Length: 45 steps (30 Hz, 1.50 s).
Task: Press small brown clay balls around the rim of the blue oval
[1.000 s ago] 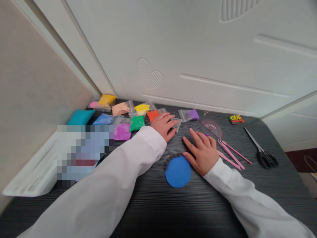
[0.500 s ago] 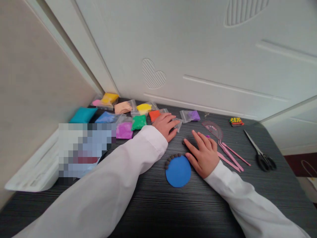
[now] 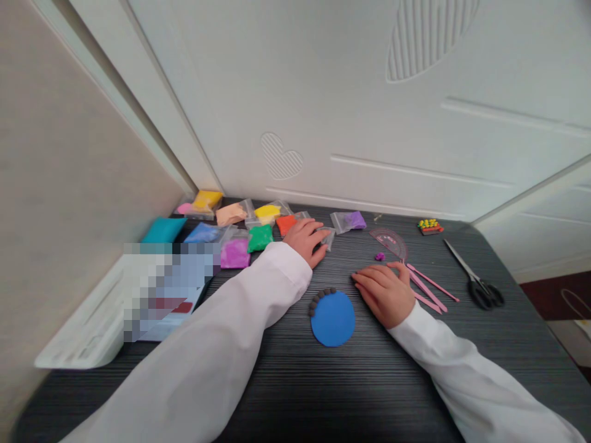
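A flat blue clay disc (image 3: 333, 319) lies on the dark table. Along its upper left edge runs a row of several small dark grey clay balls (image 3: 320, 299). My right hand (image 3: 385, 291) rests to the right of the disc, its fingers drawn together. At their tips shows a tiny dark clay ball (image 3: 354, 275), partly hidden. My left hand (image 3: 306, 241) lies beyond the disc, palm down over a clear plastic bag (image 3: 328, 239), its fingers stretched out and slightly apart. What is under that palm is hidden.
Bags of coloured clay, among them green (image 3: 260, 238) and purple (image 3: 355, 220), line the back. A pink protractor (image 3: 388, 242), pink tools (image 3: 429, 289), a purple clay bit (image 3: 379, 256), scissors (image 3: 475, 280) and a yellow-topped piece (image 3: 430, 227) lie right. A white tray (image 3: 83, 332) stands left.
My right hand has drawn its spread fingers together around the small dark ball, which sits a little closer to me. My left hand stays over the clear bag. The view has shifted slightly.
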### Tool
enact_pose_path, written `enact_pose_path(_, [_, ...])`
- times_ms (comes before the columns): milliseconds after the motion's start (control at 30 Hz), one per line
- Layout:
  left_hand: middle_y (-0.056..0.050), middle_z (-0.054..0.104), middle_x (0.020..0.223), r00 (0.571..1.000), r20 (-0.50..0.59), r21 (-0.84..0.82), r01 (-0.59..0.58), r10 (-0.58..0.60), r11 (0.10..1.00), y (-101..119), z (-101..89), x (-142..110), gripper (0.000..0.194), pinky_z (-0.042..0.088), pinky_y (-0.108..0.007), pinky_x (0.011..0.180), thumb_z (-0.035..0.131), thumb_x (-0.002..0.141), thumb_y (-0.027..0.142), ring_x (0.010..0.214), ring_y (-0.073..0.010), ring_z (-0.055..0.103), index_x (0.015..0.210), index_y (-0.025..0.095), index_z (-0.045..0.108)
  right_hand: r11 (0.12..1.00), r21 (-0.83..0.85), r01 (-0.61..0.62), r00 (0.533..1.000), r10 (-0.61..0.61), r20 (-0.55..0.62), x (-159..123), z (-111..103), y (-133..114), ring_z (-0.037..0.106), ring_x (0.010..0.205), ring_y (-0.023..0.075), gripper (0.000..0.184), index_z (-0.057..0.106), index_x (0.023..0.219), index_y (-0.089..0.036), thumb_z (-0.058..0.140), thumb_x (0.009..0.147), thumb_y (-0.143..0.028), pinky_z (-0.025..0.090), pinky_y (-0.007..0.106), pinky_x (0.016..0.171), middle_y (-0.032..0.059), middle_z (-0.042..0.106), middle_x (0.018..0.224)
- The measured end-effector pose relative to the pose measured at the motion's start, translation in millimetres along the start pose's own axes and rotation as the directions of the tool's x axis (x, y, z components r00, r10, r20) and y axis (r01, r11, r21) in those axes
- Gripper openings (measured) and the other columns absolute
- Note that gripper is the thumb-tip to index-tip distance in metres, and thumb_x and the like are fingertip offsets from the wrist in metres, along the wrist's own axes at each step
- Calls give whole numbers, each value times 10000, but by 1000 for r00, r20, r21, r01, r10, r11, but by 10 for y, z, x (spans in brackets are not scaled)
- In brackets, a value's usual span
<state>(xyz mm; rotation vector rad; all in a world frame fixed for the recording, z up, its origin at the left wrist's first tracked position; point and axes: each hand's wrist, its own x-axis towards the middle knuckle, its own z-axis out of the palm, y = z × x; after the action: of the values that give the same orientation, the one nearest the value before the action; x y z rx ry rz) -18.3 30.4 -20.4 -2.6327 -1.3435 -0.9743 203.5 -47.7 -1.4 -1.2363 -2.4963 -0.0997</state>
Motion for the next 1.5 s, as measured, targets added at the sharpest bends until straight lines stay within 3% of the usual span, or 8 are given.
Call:
enact_pose_path(100, [-102, 554, 1063, 1000, 2, -17, 4, -3, 1000, -8, 19, 0, 329, 353, -425, 903, 493, 719, 267, 1047, -243, 416, 1022, 169, 576, 999, -49, 5, 997, -1, 80, -158, -85, -47, 393, 1129, 215, 349, 459, 1167, -224, 422, 832, -317, 163, 448, 939, 26, 521, 1181])
enact_pose_path(267, [-101, 543, 1081, 1000, 19, -10, 9, -9, 1000, -19, 31, -4, 340, 344, -453, 903, 481, 723, 270, 1058, -254, 413, 1039, 174, 564, 996, -68, 50, 974, -34, 224, -58, -87, -135, 223, 1242, 224, 531, 286, 1287, -147, 320, 842, -436, 63, 510, 998, 53, 314, 1337])
enact_pose_path(533, [-85, 563, 1055, 1000, 7, 32, -11, 11, 999, -12, 6, 5, 320, 363, -394, 898, 479, 725, 276, 1022, -226, 448, 1011, 174, 581, 995, -93, 41, 974, -19, 228, -192, -108, -109, 241, 1237, 205, 465, 288, 1286, -205, 320, 855, -376, 48, 517, 1010, -2, 339, 1321])
enact_pose_path(733, [-101, 547, 1074, 999, 38, 27, 12, -13, 1000, -5, 10, 3, 343, 345, -406, 904, 462, 738, 289, 1034, -237, 428, 1032, 149, 568, 995, -80, 59, 972, -39, 231, 5, -85, -146, 215, 1246, 222, 504, 278, 1290, -162, 293, 854, -413, 46, 539, 1006, 31, 318, 1334])
enact_pose_path(967, [-84, 566, 1048, 1000, 15, 37, -8, 8, 999, -18, 1, 11, 315, 373, -403, 875, 471, 731, 285, 1004, -228, 458, 1009, 182, 578, 991, -120, 60, 951, -20, 309, -228, -164, -164, 195, 1252, 224, 506, 221, 1311, -201, 283, 856, -414, 44, 536, 1003, -7, 264, 1355])
enact_pose_path(1167, [-105, 551, 1059, 1000, 29, 9, 2, -3, 1000, -31, 13, 12, 334, 346, -402, 904, 461, 741, 290, 1017, -235, 438, 1025, 153, 569, 993, -109, 47, 950, -11, 312, -4, -79, -139, 137, 1267, 224, 521, 192, 1321, -175, 213, 865, -427, -12, 538, 999, -4, 215, 1371])
enact_pose_path(1400, [-71, 572, 1026, 1000, 18, 58, 14, -15, 998, 4, -18, 9, 317, 374, -357, 878, 486, 721, 294, 991, -210, 458, 1006, 188, 577, 984, -169, 64, 935, 1, 356, -305, -153, -138, 141, 1265, 230, 530, 154, 1329, -211, 296, 849, -385, 24, 514, 1008, -36, 192, 1376])
enact_pose_path(1500, [-81, 559, 1045, 999, 28, 34, 19, -20, 999, 5, -12, 12, 325, 360, -369, 890, 470, 734, 293, 1002, -214, 447, 1023, 179, 566, 979, -201, 26, 953, 36, 301, -238, -111, -140, 117, 1268, 258, 525, 197, 1322, -228, 296, 838, -409, 26, 545, 989, -16, 201, 1378])
